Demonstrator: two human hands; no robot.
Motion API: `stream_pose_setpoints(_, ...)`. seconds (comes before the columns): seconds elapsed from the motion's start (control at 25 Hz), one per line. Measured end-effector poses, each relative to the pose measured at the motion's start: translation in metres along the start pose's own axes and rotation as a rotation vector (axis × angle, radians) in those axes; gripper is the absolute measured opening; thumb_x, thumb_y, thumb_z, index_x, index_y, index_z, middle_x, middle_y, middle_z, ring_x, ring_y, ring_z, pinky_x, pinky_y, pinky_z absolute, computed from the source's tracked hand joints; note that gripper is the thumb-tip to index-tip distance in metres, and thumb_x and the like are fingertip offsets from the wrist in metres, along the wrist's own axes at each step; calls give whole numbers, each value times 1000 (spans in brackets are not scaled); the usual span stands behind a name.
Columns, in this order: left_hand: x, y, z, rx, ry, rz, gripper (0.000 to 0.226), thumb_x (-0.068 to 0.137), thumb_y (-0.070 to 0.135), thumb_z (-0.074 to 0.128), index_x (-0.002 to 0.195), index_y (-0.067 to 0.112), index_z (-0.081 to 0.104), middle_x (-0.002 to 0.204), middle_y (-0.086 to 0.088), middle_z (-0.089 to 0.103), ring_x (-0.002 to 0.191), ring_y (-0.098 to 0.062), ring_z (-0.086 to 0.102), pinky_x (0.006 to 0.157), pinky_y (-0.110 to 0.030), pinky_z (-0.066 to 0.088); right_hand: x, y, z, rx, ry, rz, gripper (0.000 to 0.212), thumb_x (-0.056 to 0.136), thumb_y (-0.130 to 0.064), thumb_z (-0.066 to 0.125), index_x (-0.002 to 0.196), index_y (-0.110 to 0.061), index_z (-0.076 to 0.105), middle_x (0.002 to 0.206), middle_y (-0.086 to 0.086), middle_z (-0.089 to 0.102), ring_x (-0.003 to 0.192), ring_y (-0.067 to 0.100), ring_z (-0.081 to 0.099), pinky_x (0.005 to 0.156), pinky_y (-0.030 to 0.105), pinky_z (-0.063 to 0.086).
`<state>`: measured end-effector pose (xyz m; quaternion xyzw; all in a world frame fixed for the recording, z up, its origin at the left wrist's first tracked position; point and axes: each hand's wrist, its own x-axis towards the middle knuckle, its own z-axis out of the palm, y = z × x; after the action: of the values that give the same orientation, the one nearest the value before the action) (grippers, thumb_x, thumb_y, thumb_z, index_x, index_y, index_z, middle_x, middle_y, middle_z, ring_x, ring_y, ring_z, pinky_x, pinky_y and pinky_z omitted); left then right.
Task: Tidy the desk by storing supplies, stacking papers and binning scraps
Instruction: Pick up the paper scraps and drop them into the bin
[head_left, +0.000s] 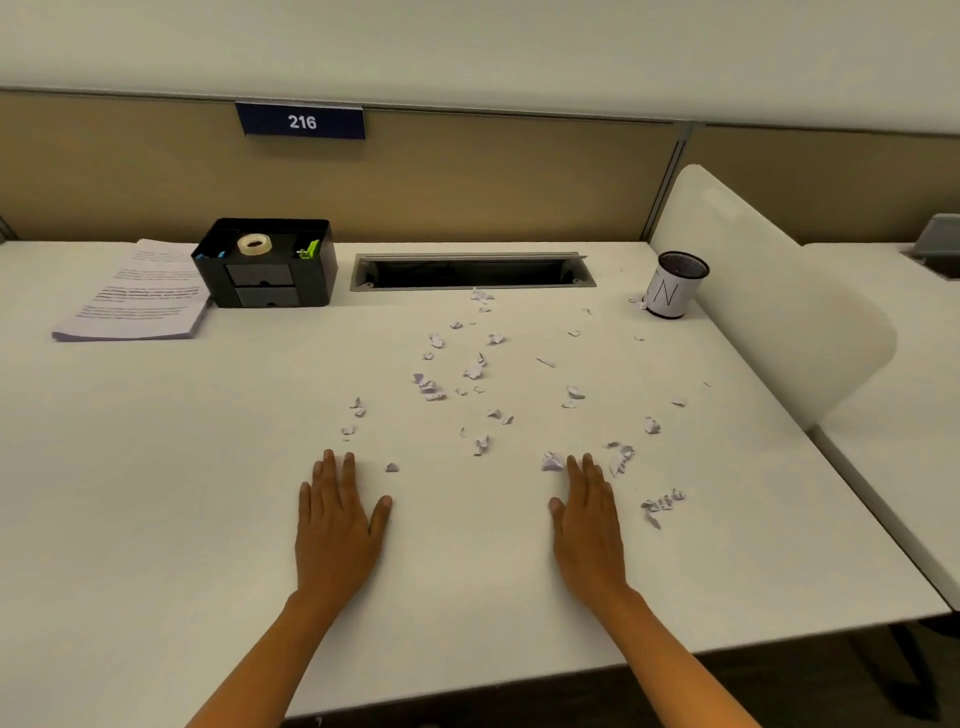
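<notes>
My left hand (337, 525) and my right hand (589, 519) lie flat, palms down, on the white desk (182, 467), fingers straight, holding nothing. Several torn paper scraps (431, 387) are scattered across the desk's middle and right; one crumpled scrap (551, 461) touches my right fingertips. A stack of printed papers (137, 293) lies at the back left. Beside it stands a black desk organiser (270, 283) with a tape roll (254, 244) and a green item (310, 249) in it. A small mesh bin (675, 286) marked with an N stands at the back right.
A grey cable slot (472, 271) is sunk into the desk's back edge. A tan partition (467, 182) with a blue 216 sign (301, 121) runs behind. A white divider panel (763, 291) borders the right side, with another desk beyond it.
</notes>
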<state>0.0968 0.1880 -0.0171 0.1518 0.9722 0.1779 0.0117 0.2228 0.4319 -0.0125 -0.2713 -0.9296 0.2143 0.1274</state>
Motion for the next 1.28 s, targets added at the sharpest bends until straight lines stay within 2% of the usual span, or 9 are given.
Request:
stream_pose_setpoints(0.16,14,6,-3,49,-32,33,81,89,63,0,146,11,26,151,-19,27,139,-36,28,112,-49,24,16,-11,7,-1,-47,-108,54,100,-18,32,149,-20,11,157,0,2,145,14,1,116,25,-2)
stream_pose_setpoints(0.32,22,4,-4,111,-68,158,63,92,60,3,147,36,18,154,-7,25,141,-32,26,112,-50,20,22,-11,6,36,-121,-163,50,100,-14,32,147,-21,19,156,-5,13,144,13,7,115,21,4)
stream_pose_setpoints(0.44,23,-3,0,135,-111,259,57,93,57,1,146,43,17,156,2,20,143,-28,21,113,-49,16,18,1,4,-87,-144,-267,52,96,-5,43,145,-14,27,153,3,26,142,23,22,116,34,21)
stream_pose_setpoints(0.56,24,-7,-2,115,-161,310,57,96,50,1,145,38,26,153,1,28,140,-29,28,110,-49,23,3,8,5,-245,-117,-348,75,66,13,71,135,-6,46,141,14,46,126,35,48,97,48,46)
stream_pose_setpoints(0.64,22,-10,-4,42,-162,364,49,99,39,12,144,33,31,151,-1,32,137,-30,34,107,-47,30,-10,5,3,-314,-92,-309,87,44,16,80,126,-3,56,132,15,55,116,33,57,84,37,54)
stream_pose_setpoints(0.76,12,-12,-7,-169,-151,275,48,100,19,32,145,34,27,152,15,18,143,-13,19,115,-31,21,-25,-1,3,-407,-88,-246,93,24,18,83,114,1,64,119,16,64,102,30,66,43,15,51)
stream_pose_setpoints(0.92,8,-8,-17,-213,-33,234,42,95,39,45,135,30,48,136,18,47,125,-10,47,111,-34,32,-28,-10,-2,-481,-68,-206,81,17,12,89,96,5,71,97,19,71,83,28,71,43,19,53)
stream_pose_setpoints(1.12,13,-11,-19,-305,-3,184,31,93,29,43,114,21,64,109,13,59,106,-14,57,85,-16,39,-26,-22,-13,-381,24,-178,46,25,17,85,64,-2,68,62,7,63,49,16,58,36,18,46)
stream_pose_setpoints(1.28,17,-12,-23,-414,-7,142,17,88,15,50,82,27,59,84,12,60,77,-9,54,72,-22,46,-21,-14,-14,-263,84,-130,37,41,21,78,63,-5,65,63,4,62,52,16,58,42,20,50)
